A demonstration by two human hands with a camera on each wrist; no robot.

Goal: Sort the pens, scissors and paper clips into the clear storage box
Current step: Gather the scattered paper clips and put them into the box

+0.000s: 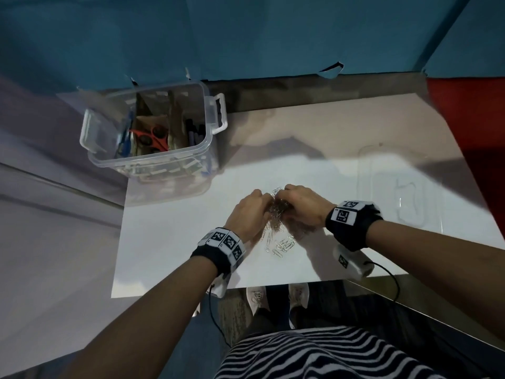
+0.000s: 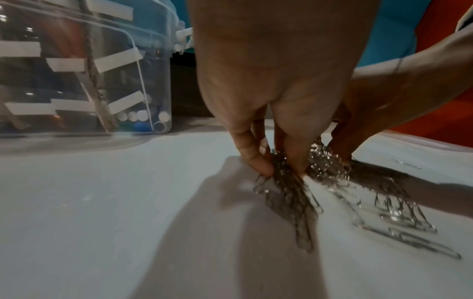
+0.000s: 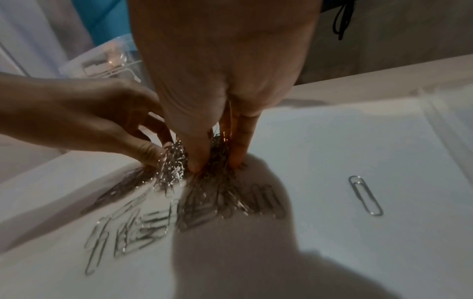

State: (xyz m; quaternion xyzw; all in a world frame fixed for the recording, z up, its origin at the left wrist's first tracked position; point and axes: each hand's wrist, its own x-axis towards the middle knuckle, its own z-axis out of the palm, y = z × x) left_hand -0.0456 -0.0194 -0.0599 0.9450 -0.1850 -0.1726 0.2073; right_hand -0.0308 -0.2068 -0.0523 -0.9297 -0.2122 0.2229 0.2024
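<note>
A heap of silver paper clips lies on the white sheet in the middle of the table. My left hand and right hand meet over it, each pinching a bunch of clips between thumb and fingers. The left wrist view shows the left hand in the paper clips; the right wrist view shows the right hand in the paper clips. Several loose clips lie nearer me. The clear storage box at the back left holds red scissors and pens.
One stray paper clip lies to the right of the heap. A clear lid lies flat at the right of the table. The table's front edge runs just below my wrists. A teal wall stands behind.
</note>
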